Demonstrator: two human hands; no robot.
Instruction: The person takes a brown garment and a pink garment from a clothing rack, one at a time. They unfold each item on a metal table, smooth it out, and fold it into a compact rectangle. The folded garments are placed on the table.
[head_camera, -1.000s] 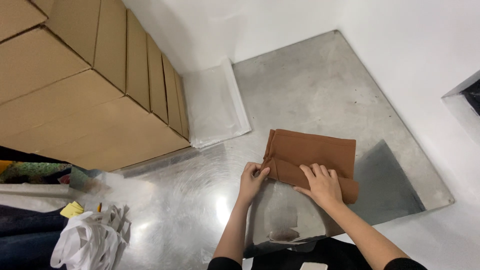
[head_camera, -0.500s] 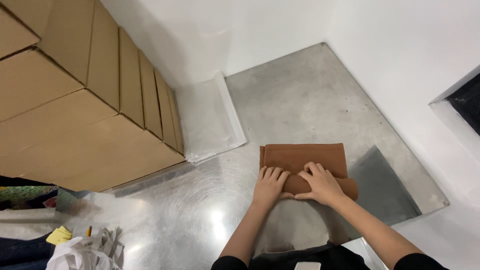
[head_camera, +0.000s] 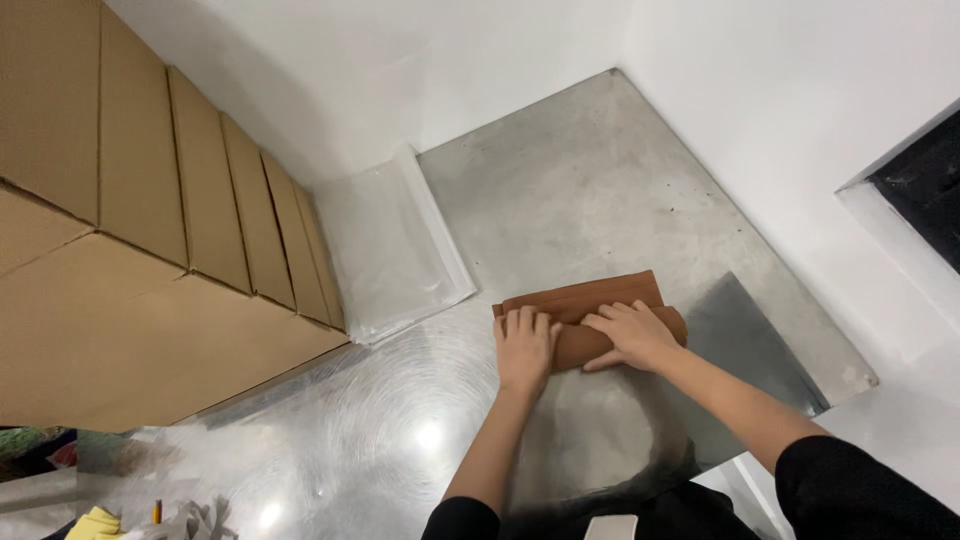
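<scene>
Both hands (head_camera: 575, 340) flat atop folded brown cloth (head_camera: 585, 300), fingers (head_camera: 527, 322) forward.

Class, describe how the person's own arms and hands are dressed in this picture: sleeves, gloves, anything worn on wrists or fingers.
Both hands are bare: the left hand and the right hand wear no gloves, and no rings, watch or bracelet can be seen. The forearms are uncovered too. Dark black sleeves are pushed up near the elbows on both arms, plain, with no visible markings.
</scene>
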